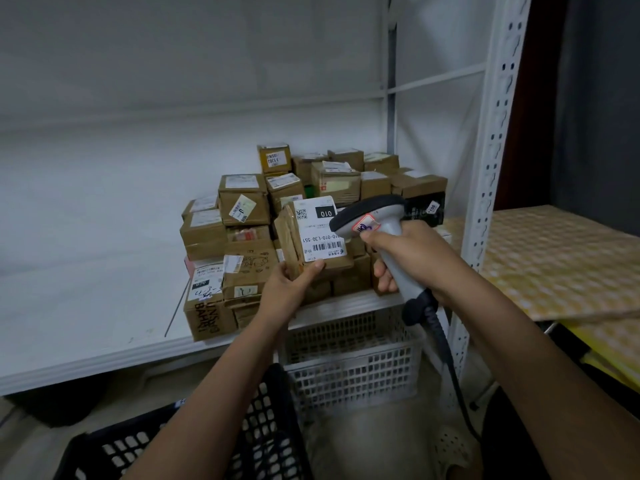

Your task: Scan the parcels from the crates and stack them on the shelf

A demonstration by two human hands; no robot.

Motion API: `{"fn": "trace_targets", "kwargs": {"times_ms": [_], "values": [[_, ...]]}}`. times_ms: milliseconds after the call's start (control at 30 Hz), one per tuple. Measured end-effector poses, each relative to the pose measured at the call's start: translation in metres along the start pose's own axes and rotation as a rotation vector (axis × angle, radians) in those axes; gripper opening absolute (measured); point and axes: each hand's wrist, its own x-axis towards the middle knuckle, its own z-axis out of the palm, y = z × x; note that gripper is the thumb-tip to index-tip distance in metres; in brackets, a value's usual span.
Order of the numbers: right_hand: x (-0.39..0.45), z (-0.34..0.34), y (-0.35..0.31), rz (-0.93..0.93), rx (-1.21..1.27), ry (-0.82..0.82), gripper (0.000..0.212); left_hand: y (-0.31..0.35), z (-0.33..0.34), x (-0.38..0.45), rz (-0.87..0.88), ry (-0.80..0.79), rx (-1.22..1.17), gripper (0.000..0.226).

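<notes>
My left hand (291, 284) grips a small brown parcel (313, 233) by its lower edge, its white barcode label turned toward me. My right hand (408, 258) grips a grey handheld scanner (375, 220), whose dark head points at that label from the right, close to it. Behind them, several taped cardboard parcels (242, 202) are stacked in a pile on the white shelf (86, 289). A black crate (256, 434) sits below my left forearm, and a white crate (349, 372) stands under the shelf.
A white perforated shelf upright (491, 150) rises at the right. Beyond it lies a yellow patterned board (554, 258). The scanner's black cable (446, 351) hangs down past the white crate. The shelf's left half is bare white surface.
</notes>
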Motion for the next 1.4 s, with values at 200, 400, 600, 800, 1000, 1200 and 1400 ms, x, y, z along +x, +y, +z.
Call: {"fn": "trace_targets", "kwargs": {"times_ms": [200,400,600,800,1000,1200,1400], "values": [[-0.001,-0.002,-0.005,0.029,-0.006,-0.016,0.03,0.001,-0.002,0.008,-0.013,0.006,-0.029,0.096],[-0.001,-0.002,-0.01,0.02,-0.015,-0.018,0.029,0.001,-0.002,0.012,-0.02,0.004,0.002,0.098],[0.003,-0.002,-0.005,0.001,0.025,-0.006,0.031,0.007,-0.007,0.011,-0.038,-0.012,-0.084,0.09],[0.015,-0.004,0.012,0.005,0.09,0.091,0.033,0.039,-0.041,0.046,-0.106,0.063,-0.079,0.101],[0.025,0.004,0.027,0.042,0.123,0.093,0.028,0.049,-0.041,0.087,-0.161,-0.008,0.478,0.106],[0.032,0.008,0.04,0.072,0.165,0.09,0.028,0.05,-0.028,0.085,0.036,0.0,0.882,0.059],[0.041,0.02,0.053,0.118,0.145,0.03,0.033,0.037,-0.025,0.089,0.145,0.041,0.864,0.058]]}}
